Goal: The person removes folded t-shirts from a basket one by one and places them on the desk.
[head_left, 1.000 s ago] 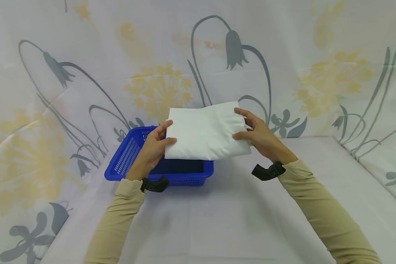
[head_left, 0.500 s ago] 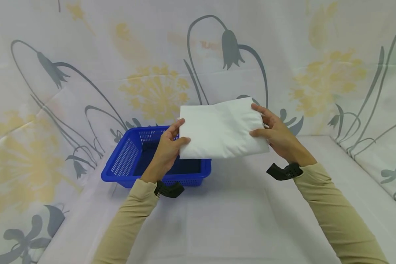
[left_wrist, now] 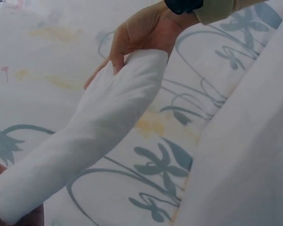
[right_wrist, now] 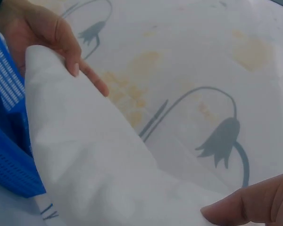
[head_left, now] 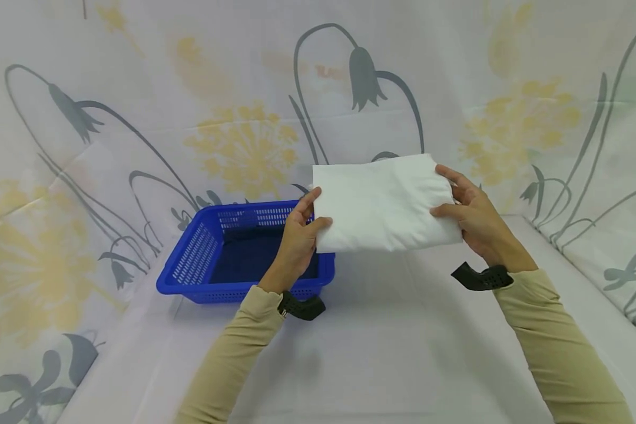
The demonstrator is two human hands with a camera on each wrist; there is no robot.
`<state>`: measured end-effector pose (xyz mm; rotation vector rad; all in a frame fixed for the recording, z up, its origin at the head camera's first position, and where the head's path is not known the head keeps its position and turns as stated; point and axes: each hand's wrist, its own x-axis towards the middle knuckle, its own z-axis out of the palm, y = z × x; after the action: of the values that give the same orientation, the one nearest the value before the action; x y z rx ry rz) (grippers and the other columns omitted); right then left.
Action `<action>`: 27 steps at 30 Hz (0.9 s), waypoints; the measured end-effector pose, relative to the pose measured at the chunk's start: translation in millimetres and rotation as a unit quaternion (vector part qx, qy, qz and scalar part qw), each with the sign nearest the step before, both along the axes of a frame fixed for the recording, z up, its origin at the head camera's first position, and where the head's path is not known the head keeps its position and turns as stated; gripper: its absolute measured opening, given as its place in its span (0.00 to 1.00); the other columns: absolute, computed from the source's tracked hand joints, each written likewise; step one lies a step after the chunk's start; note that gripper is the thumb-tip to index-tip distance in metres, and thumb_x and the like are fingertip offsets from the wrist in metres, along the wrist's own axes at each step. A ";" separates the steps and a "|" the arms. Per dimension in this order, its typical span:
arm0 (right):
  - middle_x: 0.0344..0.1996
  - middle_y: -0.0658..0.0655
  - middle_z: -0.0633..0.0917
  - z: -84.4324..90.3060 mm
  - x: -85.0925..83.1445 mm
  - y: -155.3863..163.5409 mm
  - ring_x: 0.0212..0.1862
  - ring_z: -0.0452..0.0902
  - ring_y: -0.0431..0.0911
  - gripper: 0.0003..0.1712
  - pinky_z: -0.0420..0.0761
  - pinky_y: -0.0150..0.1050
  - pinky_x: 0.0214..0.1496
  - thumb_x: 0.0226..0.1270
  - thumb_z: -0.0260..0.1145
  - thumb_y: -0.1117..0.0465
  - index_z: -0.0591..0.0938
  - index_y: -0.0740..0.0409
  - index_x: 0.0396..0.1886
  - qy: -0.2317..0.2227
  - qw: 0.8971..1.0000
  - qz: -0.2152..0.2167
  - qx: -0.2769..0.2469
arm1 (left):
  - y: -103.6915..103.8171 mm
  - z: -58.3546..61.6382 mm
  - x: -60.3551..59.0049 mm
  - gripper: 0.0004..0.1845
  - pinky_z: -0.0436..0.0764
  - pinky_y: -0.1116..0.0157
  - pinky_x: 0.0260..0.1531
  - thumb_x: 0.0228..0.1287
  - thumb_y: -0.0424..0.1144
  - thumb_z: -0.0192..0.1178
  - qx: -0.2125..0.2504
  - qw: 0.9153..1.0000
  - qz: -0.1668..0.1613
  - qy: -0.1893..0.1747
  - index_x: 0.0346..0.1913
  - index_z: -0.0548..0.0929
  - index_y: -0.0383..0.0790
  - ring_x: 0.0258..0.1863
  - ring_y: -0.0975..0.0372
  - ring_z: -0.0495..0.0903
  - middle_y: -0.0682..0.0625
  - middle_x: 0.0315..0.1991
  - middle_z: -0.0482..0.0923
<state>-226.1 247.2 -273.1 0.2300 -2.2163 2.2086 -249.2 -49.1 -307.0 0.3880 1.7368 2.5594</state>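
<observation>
A folded white cloth is held up above the table in the head view, its lower edge slightly wrinkled. My left hand pinches its left edge, thumb on the near face. At the opposite edge, my right hand grips it the same way. The left wrist view shows the cloth lengthwise, with the right hand at its far end. In the right wrist view the right thumb presses on the cloth. Fingers behind the cloth are partly hidden.
Left of the cloth, a blue plastic basket with slotted sides stands on the white-covered table. A dark navy item, apparently fabric, lies in it. Flower-printed fabric hangs behind and at the sides.
Both hands have carried the white cloth to the right, from in front of the basket to mostly beyond its right side. More of the basket's inside shows. The grips look the same.
</observation>
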 end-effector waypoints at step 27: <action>0.50 0.47 0.73 -20.1 -2.6 58.9 0.46 0.71 0.40 0.45 0.77 0.30 0.35 0.58 0.64 0.79 0.66 0.44 0.73 0.004 0.998 -0.070 -0.004 | 80.7 -33.3 -16.4 0.37 0.78 0.70 0.38 0.57 0.16 0.53 0.038 0.999 0.008 -0.025 0.70 0.67 0.40 0.46 0.59 0.76 0.45 0.58 0.69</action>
<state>-228.7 306.0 -293.2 0.0813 -2.1463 2.1399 -265.5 31.6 -340.3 0.3090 1.6362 2.6297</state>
